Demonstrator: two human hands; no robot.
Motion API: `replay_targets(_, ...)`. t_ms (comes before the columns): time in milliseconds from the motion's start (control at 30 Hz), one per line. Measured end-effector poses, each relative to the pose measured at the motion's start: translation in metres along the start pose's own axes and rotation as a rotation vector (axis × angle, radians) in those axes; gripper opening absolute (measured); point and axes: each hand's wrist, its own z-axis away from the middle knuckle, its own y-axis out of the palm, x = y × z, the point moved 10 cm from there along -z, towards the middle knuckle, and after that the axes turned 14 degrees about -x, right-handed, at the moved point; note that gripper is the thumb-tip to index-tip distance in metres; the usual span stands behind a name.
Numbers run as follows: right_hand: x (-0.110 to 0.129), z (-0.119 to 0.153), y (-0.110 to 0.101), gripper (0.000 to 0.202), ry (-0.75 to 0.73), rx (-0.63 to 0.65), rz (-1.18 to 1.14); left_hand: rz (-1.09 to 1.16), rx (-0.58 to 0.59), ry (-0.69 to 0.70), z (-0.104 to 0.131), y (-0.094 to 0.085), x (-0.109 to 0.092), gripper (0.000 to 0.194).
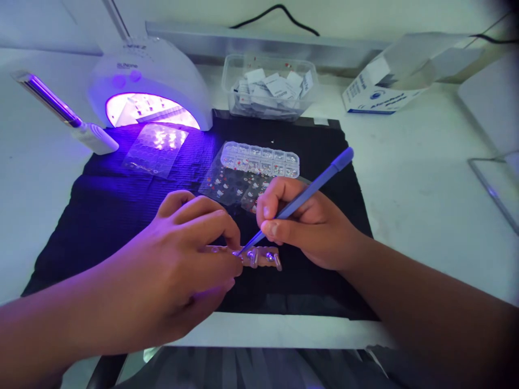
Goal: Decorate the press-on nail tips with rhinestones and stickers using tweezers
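My left hand [198, 254] is closed, thumb and fingers pinching the left part of a narrow strip [265, 252] that bears small decorated false nails [253, 257]. Its fingers hide much of that end. Between the thumb and fingers of my right hand [308, 227] is a slim blue pen-like tool [312, 188], slanted down to the left. The tool's tip meets the strip, or is just above it, beside my left fingertips. Beyond my hands, a clear compartment box [261, 153] of tiny decorations rests partly over sticker sheets [223, 183] with small white figures.
A glowing white nail lamp [162, 70] stands at the back left, a small white stick lamp [97, 138] beside it. A clear dotted sheet [156, 148] lies in front. Behind the black mat [324, 281] are a plastic tub [270, 102] of white packets and an opened carton [377, 89].
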Motion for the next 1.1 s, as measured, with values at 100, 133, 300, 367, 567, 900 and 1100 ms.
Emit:
replay_targets(100,0.000,0.000,0.000,0.018,0.001,-0.002,0.004,0.000,-0.005,-0.005,-0.001,0.000,0.001,0.017)
replay_targets(133,0.000,0.000,0.000,0.018,0.004,-0.002,0.005,0.000,-0.002,-0.002,-0.001,0.000,0.001,0.017)
replay_targets(300,-0.001,-0.001,0.000,0.018,0.030,-0.007,-0.001,0.000,-0.004,-0.013,0.000,-0.001,0.001,0.017)
replay_targets(367,0.000,-0.001,0.000,0.018,0.031,-0.017,-0.019,-0.001,-0.010,-0.027,0.001,-0.001,0.003,0.015)
replay_targets(567,-0.002,-0.003,-0.005,0.018,0.049,-0.042,-0.081,0.002,-0.023,-0.039,0.001,-0.001,0.004,0.017)
replay_targets(900,0.016,-0.005,-0.031,0.024,-0.093,-0.252,-0.251,0.056,-0.053,-0.002,-0.005,0.000,0.001,0.021)
replay_targets(1100,0.023,-0.004,-0.040,0.023,-0.163,-0.287,-0.242,0.038,-0.019,-0.015,-0.004,0.009,0.007,0.029)
